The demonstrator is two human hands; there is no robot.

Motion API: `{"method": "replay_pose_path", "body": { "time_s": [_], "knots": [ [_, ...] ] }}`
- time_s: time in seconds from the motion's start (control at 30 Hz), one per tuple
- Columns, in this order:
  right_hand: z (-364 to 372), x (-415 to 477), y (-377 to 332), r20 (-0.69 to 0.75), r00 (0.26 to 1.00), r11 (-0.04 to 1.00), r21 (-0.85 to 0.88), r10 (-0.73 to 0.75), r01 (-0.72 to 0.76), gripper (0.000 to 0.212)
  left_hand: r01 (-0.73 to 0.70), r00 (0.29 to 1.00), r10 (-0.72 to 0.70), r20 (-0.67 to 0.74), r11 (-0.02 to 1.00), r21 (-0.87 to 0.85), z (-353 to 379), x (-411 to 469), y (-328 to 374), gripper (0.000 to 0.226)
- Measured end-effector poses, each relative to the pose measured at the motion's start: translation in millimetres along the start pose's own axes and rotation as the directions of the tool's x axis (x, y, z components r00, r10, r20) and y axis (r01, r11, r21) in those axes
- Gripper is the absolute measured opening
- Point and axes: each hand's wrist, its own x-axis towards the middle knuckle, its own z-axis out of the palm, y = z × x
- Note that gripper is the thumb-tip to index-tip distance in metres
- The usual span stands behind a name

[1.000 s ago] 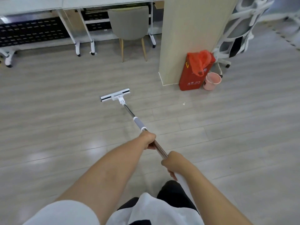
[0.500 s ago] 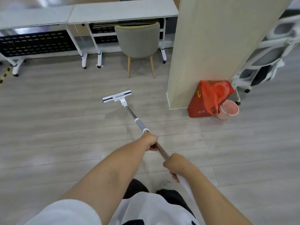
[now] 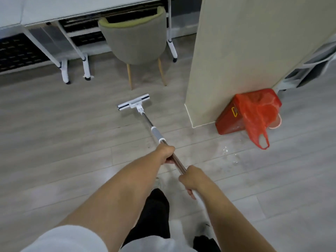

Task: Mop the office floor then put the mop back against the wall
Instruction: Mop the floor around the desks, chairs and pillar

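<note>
Both hands, left [image 3: 166, 151] and right [image 3: 190, 176], clenched around one mop [image 3: 134, 104] handle

mop head [image 3: 134, 104] white | chair [image 3: 134, 42] grey, green-edged | bag [image 3: 258, 113] red | floor [image 3: 54, 135] grey planks

Grey wood-look plank floor [image 3: 54, 142], a grey chair [image 3: 134, 42] on wooden legs tucked under white desks [image 3: 72, 8] – plus a cream pillar [image 3: 245, 51] on the right with a red box [image 3: 229, 122] beside it.

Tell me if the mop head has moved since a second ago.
Yes. The mop head is now closer to the chair legs and nearer the pillar base than before, so it went forward.
</note>
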Motion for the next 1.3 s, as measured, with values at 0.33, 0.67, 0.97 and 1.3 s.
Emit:
{"method": "replay_pose_path", "body": {
  "time_s": [0.33, 0.67, 0.97, 1.3],
  "knots": [
    [-1, 136, -138, -0.057, 0.995, 0.984, 0.162, 0.088, -0.077, 0.019, 0.026, 0.998, -0.024, -0.058, 0.999, 0.045, -78, 152, 68, 0.024],
    [39, 149, -128, 0.003, 0.996, 0.967, 0.238, 0.092, -0.09, 0.022, 0.07, 0.996, -0.074, 0.049, 0.995, 0.072, -90, 150, 32, 0.019],
    [93, 72, -1, 0.03, 0.999, 0.942, 0.333, 0.035, -0.043, 0.026, -0.008, 1.0, 0.008, 0.0, 0.989, 0.144, 2, 56, -76, 0.028],
    [159, -57, 169, 0.153, 0.983, 0.934, 0.325, 0.103, -0.149, 0.024, 0.025, 0.995, -0.029, 0.094, 0.999, 0.035, 107, -99, -214, 0.018]
  ]
}}
